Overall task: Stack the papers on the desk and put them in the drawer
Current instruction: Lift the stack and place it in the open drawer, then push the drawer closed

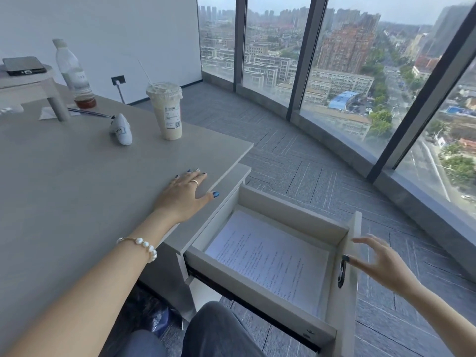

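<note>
Over at the far left, a dark tablet (24,65) lies on a small riser (28,82), with a bottle (74,73) beside it, a little dark liquid at its bottom. Further right on the tabletop (64,176) lie a white pouch (121,129) and a lidded cup (167,110) with a straw. The left hand (184,193) rests flat, palm down, near the tabletop's right edge, fingers spread and grip holding nothing; the thumb juts just past the edge. A pearl bracelet (144,247) circles that wrist. Right of it the drawer (268,300) stands pulled out, and the papers (270,261) lie flat inside on its bottom, printed side up. The right hand (381,264) is at the drawer's front panel, grip wide and holding nothing, thumb touching the panel's outer face by the handle (341,273), fingers blurred near the top edge. Beyond, tall windows (334,60) show a city.
</note>
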